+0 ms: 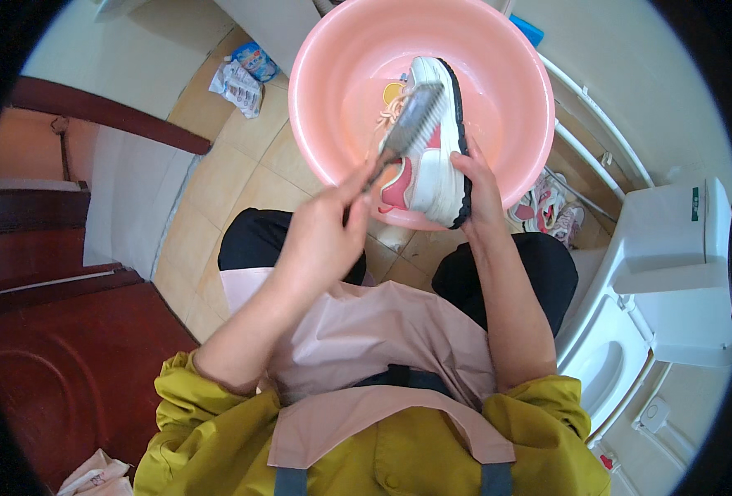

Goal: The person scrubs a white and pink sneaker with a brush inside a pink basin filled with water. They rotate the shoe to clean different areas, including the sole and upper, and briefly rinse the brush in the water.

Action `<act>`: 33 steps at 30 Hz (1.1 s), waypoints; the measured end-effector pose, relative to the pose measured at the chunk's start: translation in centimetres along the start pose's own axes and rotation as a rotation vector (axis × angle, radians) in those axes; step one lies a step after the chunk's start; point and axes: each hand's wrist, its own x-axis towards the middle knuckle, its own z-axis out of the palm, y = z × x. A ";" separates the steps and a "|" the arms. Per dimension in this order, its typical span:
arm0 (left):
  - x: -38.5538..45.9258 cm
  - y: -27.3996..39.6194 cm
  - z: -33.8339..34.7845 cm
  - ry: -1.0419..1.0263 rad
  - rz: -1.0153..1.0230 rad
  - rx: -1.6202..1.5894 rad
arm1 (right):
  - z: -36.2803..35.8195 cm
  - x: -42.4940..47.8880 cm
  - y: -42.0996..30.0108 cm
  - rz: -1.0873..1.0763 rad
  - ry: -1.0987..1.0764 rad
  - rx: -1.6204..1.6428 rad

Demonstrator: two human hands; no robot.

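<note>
My left hand (326, 229) grips the handle of a scrub brush (412, 121). The brush is blurred, and its bristles lie over the upper of a white and pink sneaker (434, 177). My right hand (480, 180) holds this sneaker by its black-edged sole near the heel, thumb on the side and the other fingers mostly hidden. The sneaker is tilted with its toe pointing away from me, over a large pink plastic basin (313, 142). Its pale laces hang loose on the left. Inside the basin, beside the laces, a round yellow thing (393, 93) shows.
Other sneakers (546, 208) lie on the floor right of the basin, near white pipes (595, 108). A white toilet (614, 353) stands at the right. Plastic packages (239, 87) lie on the tiles at the upper left. A dark red door (75, 353) is at the left.
</note>
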 end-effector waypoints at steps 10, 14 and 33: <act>3.6 -0.6 1.8 0.193 0.053 0.340 | 0.8 -0.8 0.3 -0.062 0.127 -0.178; 0.6 0.0 2.4 0.143 0.165 0.226 | 0.1 -0.7 -0.1 -0.058 0.098 -0.190; 5.4 0.0 0.1 0.178 -0.035 0.231 | 0.7 -2.4 -0.8 -0.031 0.096 -0.283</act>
